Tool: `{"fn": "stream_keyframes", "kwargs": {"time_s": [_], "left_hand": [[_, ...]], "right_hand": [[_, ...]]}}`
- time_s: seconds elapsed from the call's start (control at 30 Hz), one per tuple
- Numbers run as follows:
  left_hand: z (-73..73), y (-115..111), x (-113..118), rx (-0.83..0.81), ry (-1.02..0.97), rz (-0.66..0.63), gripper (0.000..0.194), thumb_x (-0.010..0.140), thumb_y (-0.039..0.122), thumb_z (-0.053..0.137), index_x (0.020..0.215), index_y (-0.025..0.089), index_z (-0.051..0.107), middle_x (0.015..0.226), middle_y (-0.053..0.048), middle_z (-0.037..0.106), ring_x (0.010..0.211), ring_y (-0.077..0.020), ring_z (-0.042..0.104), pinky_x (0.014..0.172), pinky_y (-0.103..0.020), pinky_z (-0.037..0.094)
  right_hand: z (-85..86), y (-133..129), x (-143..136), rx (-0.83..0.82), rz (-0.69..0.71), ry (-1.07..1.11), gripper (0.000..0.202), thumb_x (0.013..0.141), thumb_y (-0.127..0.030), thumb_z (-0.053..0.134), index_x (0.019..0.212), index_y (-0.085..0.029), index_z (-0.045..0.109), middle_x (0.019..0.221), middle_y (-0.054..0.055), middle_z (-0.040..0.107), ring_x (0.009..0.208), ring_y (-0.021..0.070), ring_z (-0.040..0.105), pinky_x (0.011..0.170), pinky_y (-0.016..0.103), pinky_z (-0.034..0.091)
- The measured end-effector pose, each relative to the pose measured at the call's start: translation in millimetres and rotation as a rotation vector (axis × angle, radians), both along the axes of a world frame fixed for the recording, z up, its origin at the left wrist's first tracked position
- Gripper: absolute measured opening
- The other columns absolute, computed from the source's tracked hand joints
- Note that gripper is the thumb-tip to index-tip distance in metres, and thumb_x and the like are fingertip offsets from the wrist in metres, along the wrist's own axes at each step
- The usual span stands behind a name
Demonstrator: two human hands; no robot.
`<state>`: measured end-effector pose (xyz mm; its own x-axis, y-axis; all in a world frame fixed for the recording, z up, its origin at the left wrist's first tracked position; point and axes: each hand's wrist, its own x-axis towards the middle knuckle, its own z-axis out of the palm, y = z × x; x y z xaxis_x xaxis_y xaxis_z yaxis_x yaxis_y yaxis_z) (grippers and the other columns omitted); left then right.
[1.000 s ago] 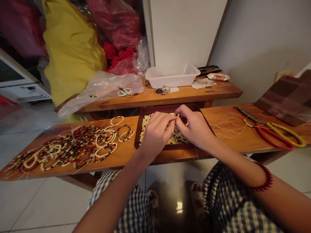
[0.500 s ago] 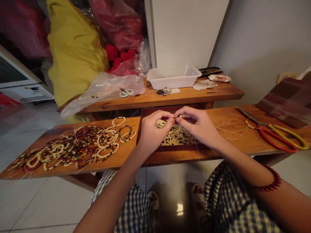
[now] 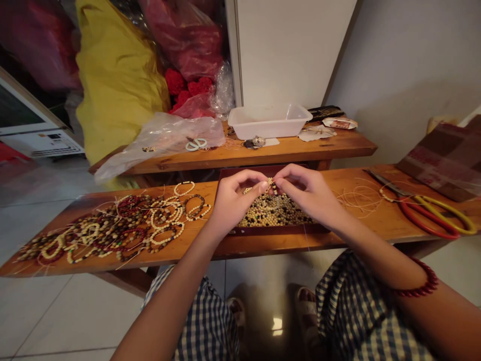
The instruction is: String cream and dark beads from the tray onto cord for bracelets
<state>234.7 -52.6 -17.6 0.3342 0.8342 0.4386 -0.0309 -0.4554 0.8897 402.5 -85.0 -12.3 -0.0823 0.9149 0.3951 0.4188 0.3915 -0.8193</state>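
Note:
Both hands meet above a dark red box [image 3: 225, 174] full of small cream, brown and black beads [image 3: 278, 210]. My left hand [image 3: 238, 195] pinches a short string of beads [image 3: 274, 188] between thumb and forefinger. From the other side, my right hand [image 3: 304, 188] closes thumb and fingertips on the same bead string, close to the left fingertips. A few beads hang between the two hands. The thread itself is too fine to follow. Around my right forearm sits a dark red bead bracelet [image 3: 426, 281].
A heap of finished-looking bead bracelets [image 3: 120, 225] lies left on the wooden bench [image 3: 203, 235]. Large scissors with red and yellow handles [image 3: 432, 215] and loose thread [image 3: 356, 200] lie right, near a cardboard box [image 3: 445, 160]. Behind stand a white plastic tub [image 3: 268, 125] and small scissors [image 3: 196, 144].
The fingertips have drawn slightly apart, and a short length of beads now hangs between them. The left hand has shifted a little left and turned. Surroundings stay the same.

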Motion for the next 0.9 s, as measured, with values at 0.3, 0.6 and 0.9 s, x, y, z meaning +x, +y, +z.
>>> {"fn": "stream_keyframes", "kwargs": {"time_s": [0.3,0.6,0.9], "left_hand": [[-5.7,6,5,-0.417,-0.415,-0.118,0.002,0.071,0.013,0.067,0.072,0.014,0.066,0.084,0.0,0.062,0.079,-0.0076,0.054,0.072,-0.018,0.039],[4.1,-5,9,-0.755,-0.76,-0.318,0.008,0.078,0.009,0.057,0.073,0.014,0.062,0.075,0.0,0.062,0.063,-0.0051,0.056,0.063,-0.017,0.045],[-4.2,-4,15,-0.497,-0.549,-0.205,0.006,0.075,0.012,0.063,0.07,0.013,0.059,0.072,0.001,0.054,0.061,-0.0043,0.048,0.066,-0.02,0.044]], "right_hand": [[-3.3,5,4,-0.181,0.082,0.329,0.011,0.077,-0.019,0.057,0.066,-0.016,0.056,0.069,0.0,0.054,0.068,0.0114,0.047,0.067,0.029,0.034],[3.8,0,1,-0.437,0.268,0.741,0.013,0.07,-0.013,0.062,0.057,-0.014,0.062,0.062,0.001,0.055,0.065,0.0111,0.05,0.066,0.027,0.037],[3.6,4,1,-0.351,0.161,0.702,0.014,0.066,-0.009,0.054,0.053,-0.016,0.051,0.058,0.0,0.052,0.06,0.0109,0.049,0.06,0.027,0.037]]}}
